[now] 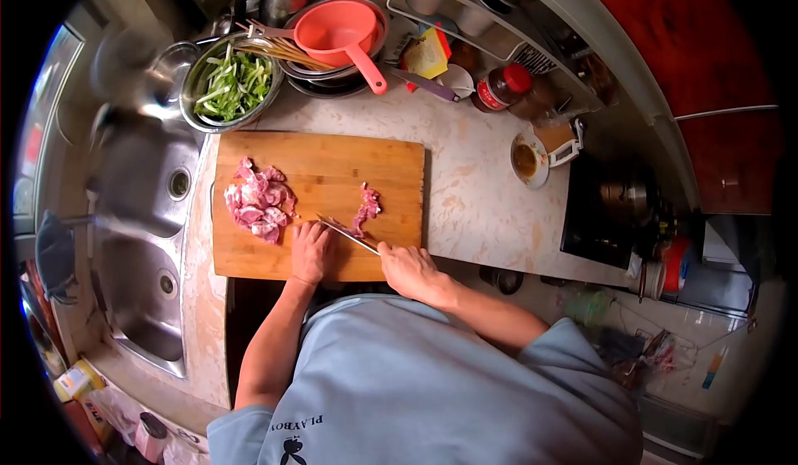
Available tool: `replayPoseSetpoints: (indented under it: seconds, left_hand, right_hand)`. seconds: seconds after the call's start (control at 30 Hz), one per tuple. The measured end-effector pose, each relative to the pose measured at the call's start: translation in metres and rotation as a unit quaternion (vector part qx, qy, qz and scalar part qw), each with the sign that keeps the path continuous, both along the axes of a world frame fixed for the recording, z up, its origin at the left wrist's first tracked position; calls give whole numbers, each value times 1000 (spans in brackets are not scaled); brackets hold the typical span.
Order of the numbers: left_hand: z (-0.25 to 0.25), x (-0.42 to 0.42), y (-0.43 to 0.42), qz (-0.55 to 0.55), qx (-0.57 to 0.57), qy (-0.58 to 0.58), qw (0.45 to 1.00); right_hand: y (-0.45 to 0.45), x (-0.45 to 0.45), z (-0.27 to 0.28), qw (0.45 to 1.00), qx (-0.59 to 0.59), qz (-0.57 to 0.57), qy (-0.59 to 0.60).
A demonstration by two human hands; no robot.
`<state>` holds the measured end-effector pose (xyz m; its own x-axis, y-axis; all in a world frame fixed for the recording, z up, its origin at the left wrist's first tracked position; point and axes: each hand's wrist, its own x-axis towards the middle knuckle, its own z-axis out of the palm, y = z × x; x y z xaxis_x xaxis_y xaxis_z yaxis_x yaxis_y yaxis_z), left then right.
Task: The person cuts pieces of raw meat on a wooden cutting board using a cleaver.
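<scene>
A wooden cutting board (320, 162) lies on the counter in front of me. My right hand (409, 270) is wrapped around the handle of a kitchen knife (352, 236), whose blade slants up and left over the board. Close to the blade's tip, my left hand (312, 250) rests on the board with its fingers bent and pressed together; whatever is under them is hidden. A heap of raw meat pieces (258, 201) sits at the board's left, just above my left hand. Smaller cut meat bits (366, 206) lie right of the blade, some against it.
A steel bowl of cut greens (231, 83) stands behind the board, beside a pink strainer (332, 33) on stacked bowls. A double sink (158, 245) is at left. A red-lidded jar (501, 88), a small dish of sauce (527, 159) and a stove (603, 207) are at right.
</scene>
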<state>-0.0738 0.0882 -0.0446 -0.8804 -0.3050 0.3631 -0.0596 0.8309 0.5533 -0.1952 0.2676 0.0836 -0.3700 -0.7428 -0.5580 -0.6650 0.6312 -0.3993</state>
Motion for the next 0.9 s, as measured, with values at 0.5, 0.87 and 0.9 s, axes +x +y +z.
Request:
replayPoseSetpoints:
  seconds: [0.5,0.87,0.9]
  left_hand:
    - [-2,2,6,51,35,55,997]
    - [-1,4,4,38,-8,-24,999]
    - [-1,5,5,36,-8,-25,999]
  right_hand:
    - [-9,-18,-30,989,-77,-129,-13]
    - [2,7,-30,998,-59,-25,6]
    - [-6,9,-33,998,-59,-30,3]
